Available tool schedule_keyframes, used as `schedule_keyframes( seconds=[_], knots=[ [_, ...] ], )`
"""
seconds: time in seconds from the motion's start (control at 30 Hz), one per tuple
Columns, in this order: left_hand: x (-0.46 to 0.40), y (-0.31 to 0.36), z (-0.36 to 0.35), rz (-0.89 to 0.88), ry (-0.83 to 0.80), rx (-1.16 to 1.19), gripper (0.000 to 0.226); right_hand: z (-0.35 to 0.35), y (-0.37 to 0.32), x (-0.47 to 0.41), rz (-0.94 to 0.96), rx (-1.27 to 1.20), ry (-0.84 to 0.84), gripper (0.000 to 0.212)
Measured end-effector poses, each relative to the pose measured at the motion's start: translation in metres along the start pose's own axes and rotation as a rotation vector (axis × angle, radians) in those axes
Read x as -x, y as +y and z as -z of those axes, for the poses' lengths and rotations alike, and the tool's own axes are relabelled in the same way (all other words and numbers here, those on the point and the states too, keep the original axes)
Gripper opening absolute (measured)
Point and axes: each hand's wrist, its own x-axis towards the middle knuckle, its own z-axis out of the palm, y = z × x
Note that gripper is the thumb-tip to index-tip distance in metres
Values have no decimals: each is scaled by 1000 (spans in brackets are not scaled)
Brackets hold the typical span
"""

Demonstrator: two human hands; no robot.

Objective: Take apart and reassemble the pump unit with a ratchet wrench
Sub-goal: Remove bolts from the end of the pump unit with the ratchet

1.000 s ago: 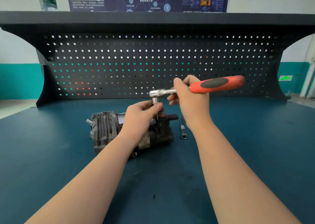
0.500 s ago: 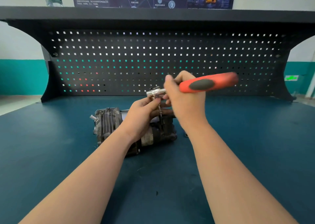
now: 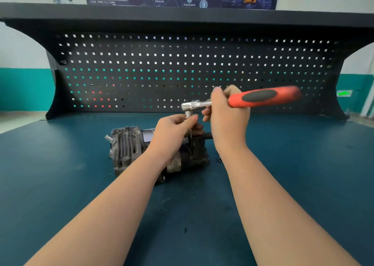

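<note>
A dark, grimy pump unit [image 3: 129, 146] lies on its side in the middle of the blue bench top [image 3: 60, 184]. My right hand [image 3: 228, 120] grips the ratchet wrench [image 3: 261, 97] by the front of its red and black handle, holding it level above the pump. The chrome head [image 3: 192, 105] carries a socket [image 3: 188, 115] pointing down, with a thin bit or screw below it reaching the pump's right part. My left hand [image 3: 174, 132] pinches the socket between thumb and fingers and hides the pump's middle.
A black pegboard back panel [image 3: 182, 69] with a shelf above it rises behind the bench. A small metal piece [image 3: 220, 160] on the bench peeps out beside my right forearm. A poster hangs on the wall above.
The wrench handle dipped and came back up slightly, staying pointed right. My left hand keeps pinching the socket. A loose extension bar right of the pump is now mostly hidden by my right forearm.
</note>
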Motion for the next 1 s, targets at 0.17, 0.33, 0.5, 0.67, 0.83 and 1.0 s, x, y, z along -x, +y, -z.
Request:
schedule_keyframes(
  seconds=[0.17, 0.33, 0.5, 0.67, 0.83, 1.0],
  knots=[
    [1, 3, 9, 8, -184, 225, 16, -7, -9, 11, 459, 342, -202, 44],
    [2, 3, 7, 48, -65, 167, 14, 4, 5, -6, -121, -165, -88, 34],
    [2, 0, 4, 77, -41, 9, 19, 13, 22, -15, -672, -599, 65, 9],
    [0, 1, 5, 77, -32, 70, 21, 0, 6, -9, -252, -247, 74, 29],
    [0, 2, 5, 25, 31, -29, 32, -20, -10, 28, 604, 495, -124, 47],
    [1, -1, 6, 11, 28, 81, 13, -7, -5, 8, 248, 190, -91, 34]
  ],
)
